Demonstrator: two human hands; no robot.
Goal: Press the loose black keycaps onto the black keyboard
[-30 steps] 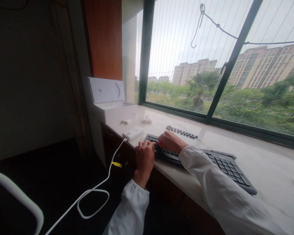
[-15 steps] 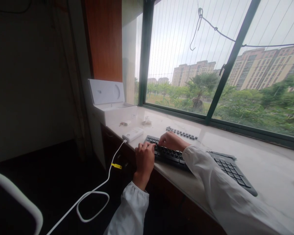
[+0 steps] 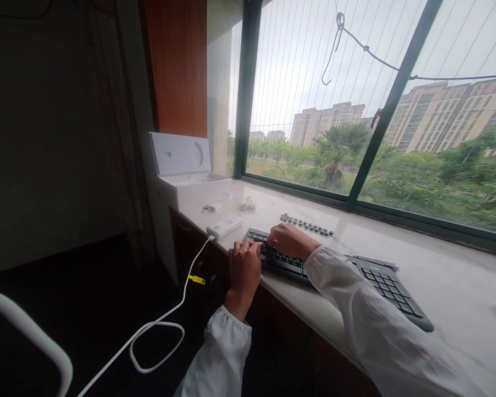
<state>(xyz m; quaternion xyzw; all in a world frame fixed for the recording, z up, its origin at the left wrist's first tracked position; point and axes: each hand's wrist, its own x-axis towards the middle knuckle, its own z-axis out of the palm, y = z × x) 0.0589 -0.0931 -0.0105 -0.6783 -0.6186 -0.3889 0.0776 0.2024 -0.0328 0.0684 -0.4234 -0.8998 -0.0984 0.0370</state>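
A black keyboard (image 3: 386, 286) lies slantwise along the front edge of a pale stone windowsill counter (image 3: 450, 270). My left hand (image 3: 244, 270) is closed round the keyboard's near left corner, fingers curled onto its edge. My right hand (image 3: 289, 241) hovers over the keys at the left end, its fingers bent down and bunched; what the fingertips grip is hidden. A row of loose dark keycaps (image 3: 306, 223) lies on the counter just beyond the keyboard. Both arms wear white sleeves.
A white power bank (image 3: 224, 225) with a white cable (image 3: 157, 325) hanging to the floor lies left of the keyboard. Behind it stands an open white box (image 3: 190, 176), with a small plug (image 3: 212, 207) and a crumpled white scrap (image 3: 247, 205). A window runs along the back. A white chair rail (image 3: 28, 331) is at lower left.
My right hand has shifted slightly over the left keys, back and forth by a small amount. My left hand stays on the keyboard's corner.
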